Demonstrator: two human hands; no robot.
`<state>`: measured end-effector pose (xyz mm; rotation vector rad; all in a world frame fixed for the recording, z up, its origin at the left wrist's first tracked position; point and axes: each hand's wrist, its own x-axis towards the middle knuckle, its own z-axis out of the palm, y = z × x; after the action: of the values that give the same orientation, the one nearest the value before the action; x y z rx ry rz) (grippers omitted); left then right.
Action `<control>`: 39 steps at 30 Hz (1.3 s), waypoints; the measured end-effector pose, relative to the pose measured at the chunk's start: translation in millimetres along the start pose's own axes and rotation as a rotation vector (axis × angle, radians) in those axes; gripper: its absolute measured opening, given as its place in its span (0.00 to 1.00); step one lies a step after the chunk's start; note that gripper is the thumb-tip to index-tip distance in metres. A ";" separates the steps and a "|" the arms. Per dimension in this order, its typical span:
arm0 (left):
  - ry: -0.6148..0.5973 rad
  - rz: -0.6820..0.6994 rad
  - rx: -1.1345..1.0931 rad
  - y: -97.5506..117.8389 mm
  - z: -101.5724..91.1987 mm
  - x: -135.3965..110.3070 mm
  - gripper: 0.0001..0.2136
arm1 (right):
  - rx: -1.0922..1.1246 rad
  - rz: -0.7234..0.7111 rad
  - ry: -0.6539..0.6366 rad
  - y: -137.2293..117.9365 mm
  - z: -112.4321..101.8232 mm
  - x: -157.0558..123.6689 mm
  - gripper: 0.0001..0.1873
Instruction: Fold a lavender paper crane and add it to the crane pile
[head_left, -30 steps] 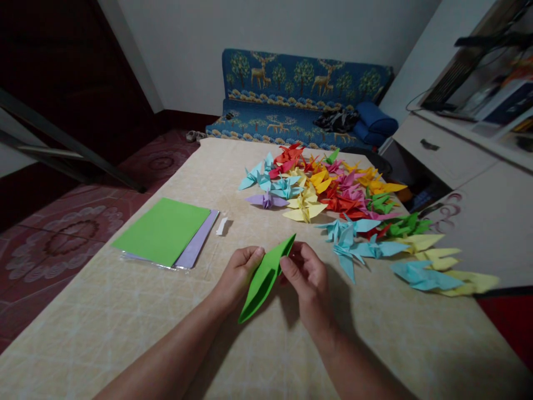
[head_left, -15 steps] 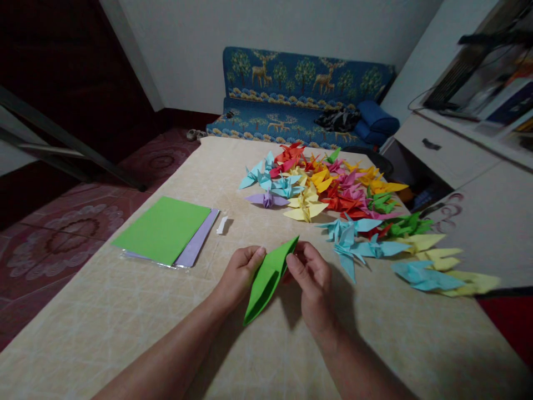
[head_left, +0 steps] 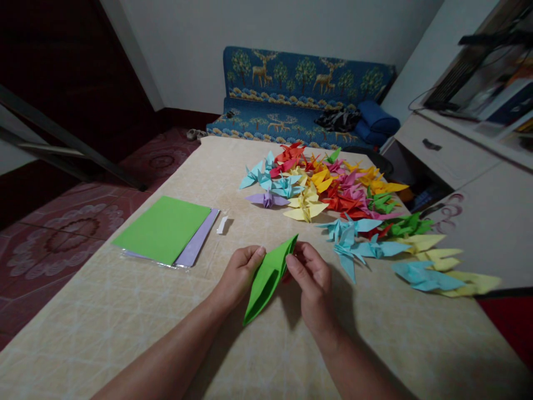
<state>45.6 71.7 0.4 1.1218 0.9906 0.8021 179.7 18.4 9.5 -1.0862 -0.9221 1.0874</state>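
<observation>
Above the table, a folded piece of green origami paper (head_left: 266, 278) is held between both hands, tilted, with an open pocket on its lower side. My left hand (head_left: 239, 272) pinches its left edge, thumb on top. My right hand (head_left: 312, 275) grips the right edge with thumb and fingers; some fingertips are hidden behind the paper. Left of my hands lies a flat green paper sheet (head_left: 164, 229) over lilac sheets (head_left: 195, 241) in a clear wrapper. Beyond and to the right is a heap of folded paper cranes (head_left: 306, 210) in several colours.
The cloth-covered table (head_left: 125, 333) reaches towards a blue patterned sofa (head_left: 291, 105). A small white paper strip (head_left: 222, 225) lies beside the sheets. On the right stands a white cabinet (head_left: 466, 161); a metal ladder-like frame (head_left: 70, 150) leans at the left.
Almost nothing differs. The green folded paper has shifted very slightly between my fingers, and both hands keep their hold.
</observation>
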 end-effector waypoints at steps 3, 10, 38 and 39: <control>0.003 0.004 -0.001 -1.1 0.1 1.2 0.20 | -0.004 0.007 0.017 1.4 -0.4 0.4 0.11; 0.117 0.112 0.125 -4.5 0.5 3.5 0.19 | -0.071 0.061 0.059 -4.8 0.8 3.4 0.11; -0.063 -0.030 0.000 3.5 -7.5 6.4 0.20 | -0.253 -0.110 0.129 3.8 -6.0 11.2 0.33; -0.066 -0.021 0.002 3.7 -6.1 6.0 0.19 | -0.220 -0.069 0.134 5.2 -5.2 11.3 0.35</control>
<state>41.9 80.2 1.8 1.1311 0.9470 0.7432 186.1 28.8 3.8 -1.2818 -0.9804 0.8603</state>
